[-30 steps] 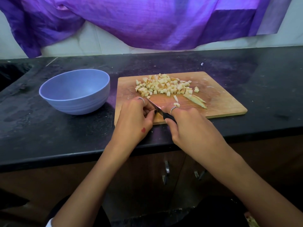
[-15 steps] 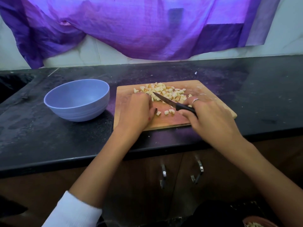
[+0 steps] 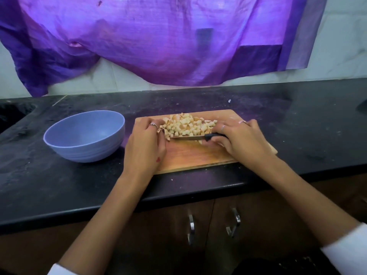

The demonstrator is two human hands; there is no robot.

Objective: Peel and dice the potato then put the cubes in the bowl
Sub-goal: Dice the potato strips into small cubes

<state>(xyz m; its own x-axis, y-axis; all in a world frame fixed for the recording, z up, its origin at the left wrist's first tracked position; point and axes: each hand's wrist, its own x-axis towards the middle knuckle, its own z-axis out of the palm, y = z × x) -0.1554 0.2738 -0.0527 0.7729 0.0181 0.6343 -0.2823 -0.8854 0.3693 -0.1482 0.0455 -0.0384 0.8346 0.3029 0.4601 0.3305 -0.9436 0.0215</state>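
A heap of pale potato cubes (image 3: 186,125) lies on the far half of the wooden cutting board (image 3: 194,155). My right hand (image 3: 242,139) grips the black handle of a knife (image 3: 190,137), whose blade lies flat along the near side of the heap. My left hand (image 3: 147,143) rests on the board's left part, its fingertips touching the heap's left edge. The blue bowl (image 3: 85,135) stands on the counter just left of the board, with nothing in it.
The black counter (image 3: 297,124) runs the full width, with a sink opening (image 3: 12,114) at far left. A purple cloth (image 3: 158,40) hangs on the wall behind. Cabinet doors with metal handles (image 3: 234,221) are below the counter edge.
The knife blade has swung from a slanted cutting pose to lie sideways along the near edge of the cubes. Scattered pieces are now gathered into one heap between both hands.
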